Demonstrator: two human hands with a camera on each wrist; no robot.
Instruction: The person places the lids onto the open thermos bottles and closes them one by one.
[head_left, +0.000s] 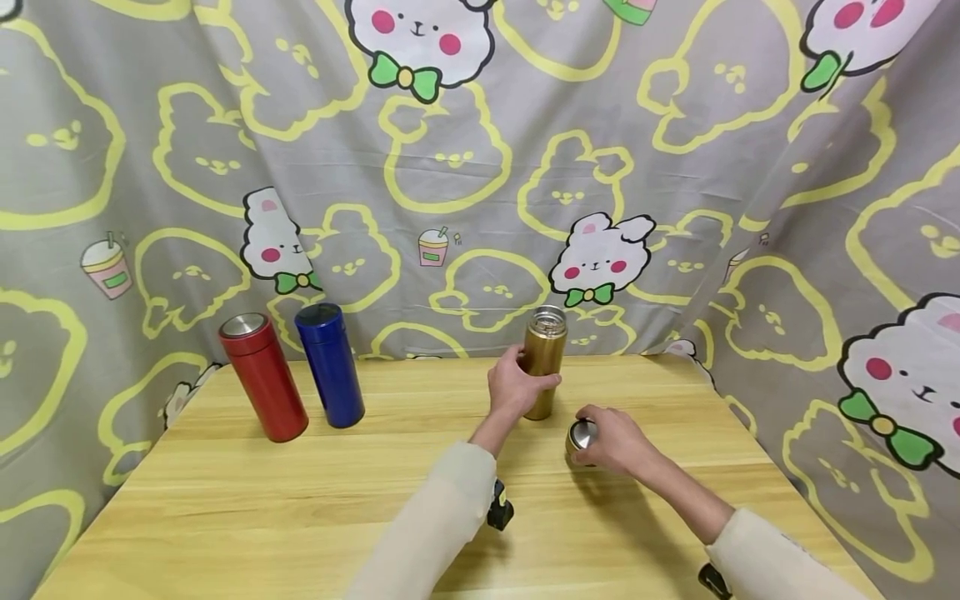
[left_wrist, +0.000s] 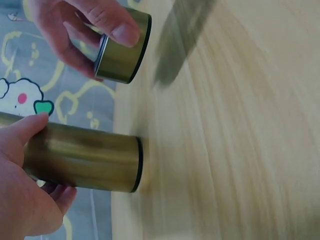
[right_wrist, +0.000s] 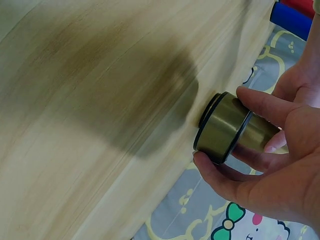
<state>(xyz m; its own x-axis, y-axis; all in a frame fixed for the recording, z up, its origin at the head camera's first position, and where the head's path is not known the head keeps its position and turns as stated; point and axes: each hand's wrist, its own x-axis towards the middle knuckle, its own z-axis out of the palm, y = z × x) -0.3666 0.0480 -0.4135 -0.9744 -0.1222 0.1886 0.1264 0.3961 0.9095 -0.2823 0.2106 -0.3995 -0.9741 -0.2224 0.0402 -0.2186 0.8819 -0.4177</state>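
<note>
A gold thermos bottle (head_left: 546,354) stands upright on the wooden table, its top uncovered and showing a silver threaded neck. My left hand (head_left: 516,385) grips it around the body, thumb on one side and fingers on the other. To the right and nearer me, my right hand (head_left: 621,443) holds the gold lid (right_wrist: 223,131) by its sides between thumb and fingers. That lid has a silver top and a black lower rim. In the left wrist view, the lid (left_wrist: 120,62) is apart from the bottle and appears just above the table.
At the left of the table (head_left: 300,517) stand a red thermos (head_left: 266,383) and a blue thermos (head_left: 332,371), both with their lids on. A grey curtain (head_left: 465,167) with yellow and white cartoon animals hangs behind the table and along its sides.
</note>
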